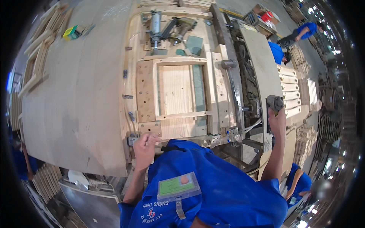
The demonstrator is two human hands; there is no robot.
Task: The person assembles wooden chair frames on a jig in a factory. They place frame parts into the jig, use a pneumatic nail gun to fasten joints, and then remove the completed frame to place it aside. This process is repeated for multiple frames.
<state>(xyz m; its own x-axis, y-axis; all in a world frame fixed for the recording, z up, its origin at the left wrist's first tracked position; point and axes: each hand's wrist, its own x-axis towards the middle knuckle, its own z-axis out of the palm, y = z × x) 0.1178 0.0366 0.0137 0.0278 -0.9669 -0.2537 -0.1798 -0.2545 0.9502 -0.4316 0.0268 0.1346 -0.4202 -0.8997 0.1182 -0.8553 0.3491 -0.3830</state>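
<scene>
Four wooden rails [184,115] already form a rectangular frame [156,89] in the jig [145,91] before you; whether its corners are fastened cannot be told. Your left hand [145,148] is half-curled near the jig, contents unclear; your right hand [277,119] grips a dark pistol-grip tool [274,102], well apart.
</scene>
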